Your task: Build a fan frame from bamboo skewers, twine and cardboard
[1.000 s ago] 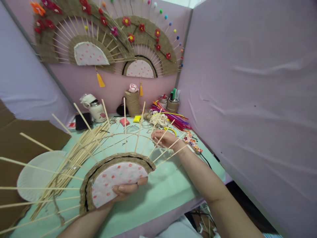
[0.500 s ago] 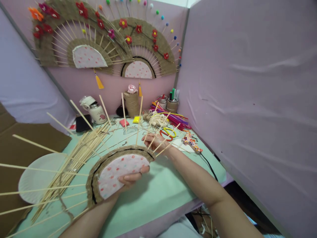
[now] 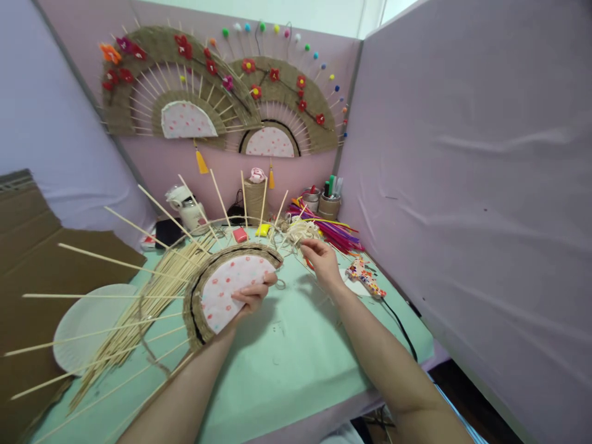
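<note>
My left hand [image 3: 253, 296] grips a half-round fan base [image 3: 231, 287] by its lower right side, fingers over the white, pink-spotted centre. Brown cord with a black line edges the base, and thin sticks [image 3: 124, 227] fan out from it. Right of the base, my right hand [image 3: 320, 258] is raised over the table with thumb and fingertips pinched together; what is between them is too small to make out. Near these fingertips lie pale cord [image 3: 303, 230] and red-handled scissors, partly hidden by the hand.
Loose sticks [image 3: 152, 296] and a white plate [image 3: 92, 333] lie at left. A patterned glue gun [image 3: 365, 277] with a black cable is at right. Bottle [image 3: 192, 213], twine roll [image 3: 256, 200] and pen pots [image 3: 329, 205] stand behind. Two decorated fans [image 3: 291, 80] hang on the wall.
My right hand has moved away from the base's right edge, up and to the right. The base now sits slightly higher and further right in view, still in my left hand.
</note>
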A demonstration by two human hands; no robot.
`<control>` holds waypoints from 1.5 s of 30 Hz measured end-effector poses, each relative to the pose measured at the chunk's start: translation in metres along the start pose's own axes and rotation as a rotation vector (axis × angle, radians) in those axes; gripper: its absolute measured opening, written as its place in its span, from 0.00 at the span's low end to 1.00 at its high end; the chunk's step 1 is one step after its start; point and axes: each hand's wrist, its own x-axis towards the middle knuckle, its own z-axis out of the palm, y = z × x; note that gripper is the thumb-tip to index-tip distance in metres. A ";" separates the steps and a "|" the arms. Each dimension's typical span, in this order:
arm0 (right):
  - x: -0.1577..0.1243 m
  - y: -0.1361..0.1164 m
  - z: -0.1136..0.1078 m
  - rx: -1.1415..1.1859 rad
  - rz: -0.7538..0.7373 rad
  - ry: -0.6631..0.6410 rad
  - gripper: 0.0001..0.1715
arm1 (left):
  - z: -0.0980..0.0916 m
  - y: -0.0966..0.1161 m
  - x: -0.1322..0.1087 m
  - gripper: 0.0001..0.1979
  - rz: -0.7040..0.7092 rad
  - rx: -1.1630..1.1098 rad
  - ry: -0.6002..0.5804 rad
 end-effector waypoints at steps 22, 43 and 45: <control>-0.012 0.004 0.014 0.299 0.265 -0.013 0.17 | -0.018 0.001 -0.005 0.09 0.058 0.089 0.071; -0.014 -0.002 0.012 0.415 0.519 -0.034 0.06 | -0.006 -0.003 -0.001 0.14 0.065 0.291 0.198; -0.014 -0.006 0.012 0.431 0.537 -0.066 0.08 | -0.010 0.000 -0.002 0.14 0.077 0.234 0.167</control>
